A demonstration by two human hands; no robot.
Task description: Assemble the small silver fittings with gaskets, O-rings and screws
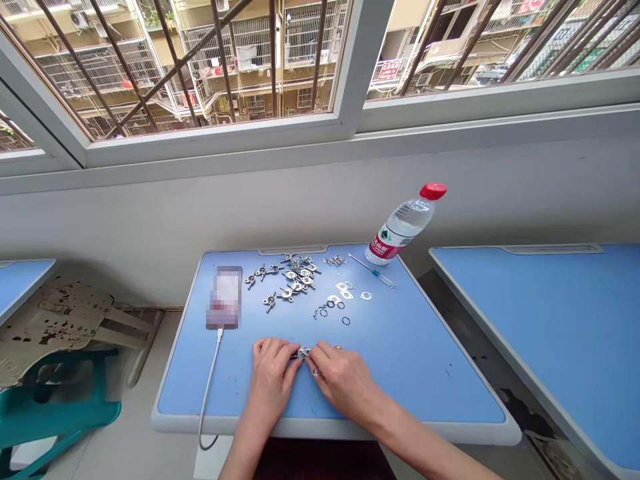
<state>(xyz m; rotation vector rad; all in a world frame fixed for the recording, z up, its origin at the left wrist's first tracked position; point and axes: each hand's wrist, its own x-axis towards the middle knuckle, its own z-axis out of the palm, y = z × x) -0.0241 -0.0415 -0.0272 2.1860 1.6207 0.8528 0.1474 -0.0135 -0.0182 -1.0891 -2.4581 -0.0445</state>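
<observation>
Near the front edge of a blue desk [410, 360], both forearms reach in from below and converge, backs of the hands up, wrists low over the smooth top. The left hand [270, 372] points nearly straight forward, fingers curled, its thumb and fingertips pinched around one end of a small metal part [303, 353]. The right hand [345, 377] slants in from the right, fingers bent and nearly closed, its tips drawn together on the part's other end; whether it also grips something smaller is hidden. The part lies between the two sets of fingertips, bright, silvery and knobbly. Beyond it, well apart from the hands, sits a loose heap of similar fittings [300, 275], round-bodied with stubby arms. Right of these lie flat, pale plates [345, 291] with holes, thin dark rings [346, 321] and shiny screws [335, 261]. Farther right rest a slim screwdriver [373, 271] and a clear plastic bottle [404, 223] with a red cap.
</observation>
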